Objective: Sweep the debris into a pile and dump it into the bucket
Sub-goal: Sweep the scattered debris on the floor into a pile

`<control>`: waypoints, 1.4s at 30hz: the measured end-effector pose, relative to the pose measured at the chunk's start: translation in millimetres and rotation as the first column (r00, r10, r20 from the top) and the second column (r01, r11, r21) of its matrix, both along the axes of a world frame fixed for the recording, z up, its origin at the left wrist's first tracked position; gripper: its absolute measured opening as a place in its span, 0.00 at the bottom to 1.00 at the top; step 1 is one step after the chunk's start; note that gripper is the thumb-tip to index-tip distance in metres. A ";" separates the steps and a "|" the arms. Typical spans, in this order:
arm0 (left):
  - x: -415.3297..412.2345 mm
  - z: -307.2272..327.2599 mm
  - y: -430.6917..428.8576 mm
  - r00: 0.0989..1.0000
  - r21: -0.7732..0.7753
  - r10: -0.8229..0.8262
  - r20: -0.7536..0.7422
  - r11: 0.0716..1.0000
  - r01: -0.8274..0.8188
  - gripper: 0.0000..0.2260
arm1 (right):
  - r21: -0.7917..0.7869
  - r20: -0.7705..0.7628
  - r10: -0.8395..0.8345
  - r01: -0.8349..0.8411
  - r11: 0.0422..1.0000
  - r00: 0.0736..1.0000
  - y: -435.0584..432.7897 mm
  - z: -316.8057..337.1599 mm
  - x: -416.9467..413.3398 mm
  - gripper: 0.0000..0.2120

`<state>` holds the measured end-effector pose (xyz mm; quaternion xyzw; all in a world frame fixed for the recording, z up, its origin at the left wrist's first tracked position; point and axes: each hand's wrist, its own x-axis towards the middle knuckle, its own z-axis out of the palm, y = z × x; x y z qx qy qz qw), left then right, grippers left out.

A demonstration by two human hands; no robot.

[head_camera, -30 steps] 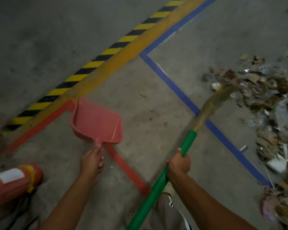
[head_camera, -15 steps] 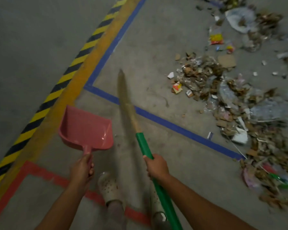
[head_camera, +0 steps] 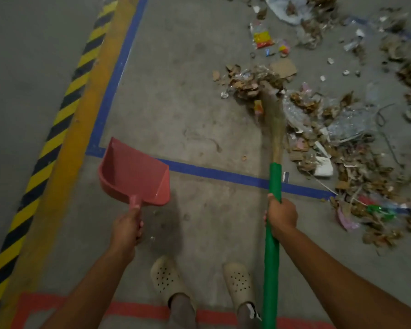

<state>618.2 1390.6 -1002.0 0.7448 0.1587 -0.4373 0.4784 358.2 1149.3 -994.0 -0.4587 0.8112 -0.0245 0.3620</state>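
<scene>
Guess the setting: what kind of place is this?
Probably a warehouse or factory floor. It has a bare concrete floor, a yellow-and-black hazard stripe beside a blue line marking off a zone, and debris of cardboard scraps and plastic wrap.

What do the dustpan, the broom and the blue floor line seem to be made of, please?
The dustpan looks like moulded plastic: one red piece, smooth, faintly glossy. The broom handle appears plastic-covered, uniform green and matte; what lies beneath cannot be told. The broom head seems natural fibre, tan and straw-like, though blurred. The blue line is flat tape or paint.
</scene>
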 end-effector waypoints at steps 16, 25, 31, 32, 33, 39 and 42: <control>64.4 55.0 -70.2 0.991 -0.025 -0.118 0.057 0.992 0.120 0.09 | 0.013 0.291 0.089 -0.097 0.995 0.953 21.1 68.0 74.4 0.15; 83.2 39.8 -152.0 0.991 0.012 -0.115 0.061 0.993 0.115 0.10 | 0.293 0.320 0.400 -0.491 0.821 0.859 -40.2 15.2 141.8 0.13; 90.3 29.6 -208.1 0.978 0.108 -0.188 0.092 0.978 0.178 0.13 | 0.446 0.272 0.192 -0.301 0.843 0.943 -127.3 -32.7 123.2 0.18; 90.9 28.8 -218.6 0.974 0.118 -0.207 0.096 0.974 0.195 0.13 | 0.446 0.255 0.129 -0.235 0.864 0.958 -142.0 -37.4 114.1 0.18; 91.6 27.2 -230.6 0.968 0.128 -0.228 0.102 0.968 0.215 0.13 | 0.436 0.237 0.064 -0.165 0.885 0.969 -156.6 -42.1 104.1 0.18; 87.3 14.1 -320.1 0.941 0.139 -0.332 0.069 0.937 0.320 0.11 | 0.301 0.115 -0.250 0.206 0.931 0.961 -236.0 -56.4 46.1 0.18; 80.4 9.0 -366.9 0.923 0.122 -0.382 0.047 0.919 0.374 0.11 | 0.208 0.071 -0.317 0.297 0.932 0.946 -261.3 -46.2 23.5 0.19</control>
